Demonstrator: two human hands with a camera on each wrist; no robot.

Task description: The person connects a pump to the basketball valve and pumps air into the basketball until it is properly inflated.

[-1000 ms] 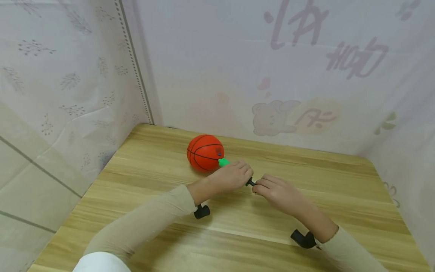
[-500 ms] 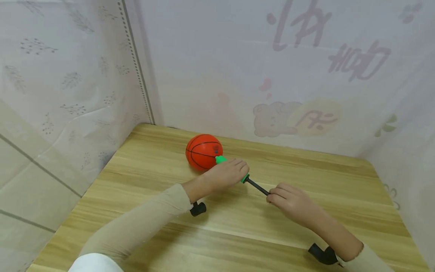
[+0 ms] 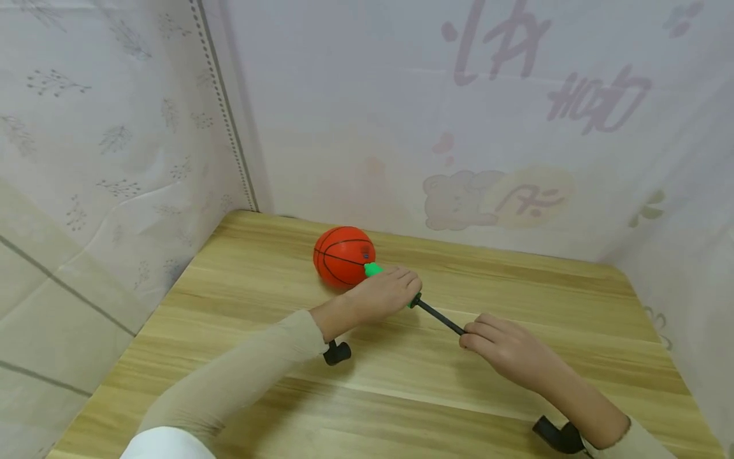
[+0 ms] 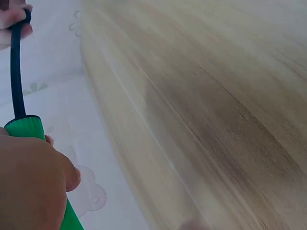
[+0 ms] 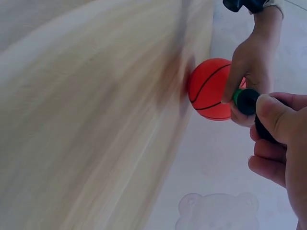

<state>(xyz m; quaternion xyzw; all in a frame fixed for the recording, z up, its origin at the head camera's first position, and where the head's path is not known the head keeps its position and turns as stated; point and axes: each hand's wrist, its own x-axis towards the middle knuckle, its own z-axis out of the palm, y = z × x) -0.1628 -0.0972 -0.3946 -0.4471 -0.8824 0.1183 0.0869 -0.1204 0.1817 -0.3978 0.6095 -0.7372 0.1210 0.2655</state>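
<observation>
A green hand pump points its nozzle end at a small red basketball, the tip right at the ball's side. My left hand grips the green barrel, with its fingers curled round it in the left wrist view. A long stretch of black rod shows between the barrel and my right hand. That hand holds the black handle at the rod's end, thumb on top in the right wrist view. Most of the barrel is hidden under the left hand.
The wooden table runs back to a pale printed curtain, and another hangs along the left side. Black camera mounts sit beneath both wrists.
My right hand has moved right and nearer to me, drawing the black rod far out of the barrel. The left hand and the basketball stay almost where they were.
</observation>
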